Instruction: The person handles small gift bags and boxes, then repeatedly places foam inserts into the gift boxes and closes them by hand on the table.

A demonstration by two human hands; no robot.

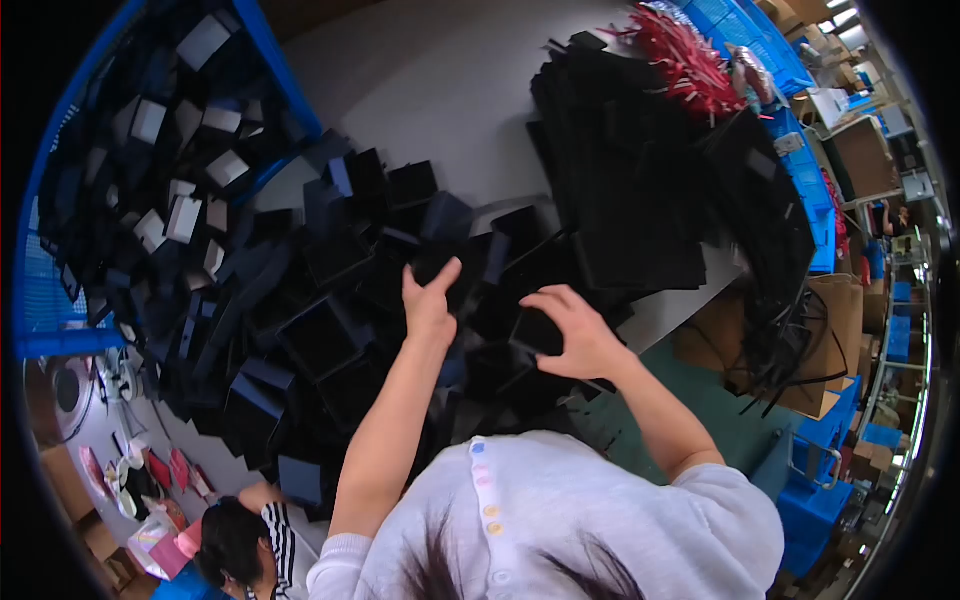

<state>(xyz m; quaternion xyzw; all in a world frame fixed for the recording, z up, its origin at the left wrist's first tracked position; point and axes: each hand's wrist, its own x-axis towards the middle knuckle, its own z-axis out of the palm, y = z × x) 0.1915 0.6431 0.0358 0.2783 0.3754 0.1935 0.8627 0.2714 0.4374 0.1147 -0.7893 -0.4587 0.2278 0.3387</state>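
My left hand point(430, 305) reaches over a heap of small black boxes. Its thumb and forefinger sit on either side of a black box point(434, 262), and the other fingers are out of sight. To its right, my right hand point(578, 338) curls around another black box point(538, 331), thumb at the lower edge and fingers over the top. More black boxes point(325, 340) lie jumbled around both hands, some tilted, some showing open sides. Dark surfaces blend together, so the boxes' exact edges are hard to make out.
A blue crate point(290, 80) at upper left holds many black and whitish boxes. Stacked black sheets point(640, 190) lie on the grey table point(430, 90), near red shiny strips point(685, 60). A cardboard box point(845, 335) stands right; another person point(235, 545) sits lower left.
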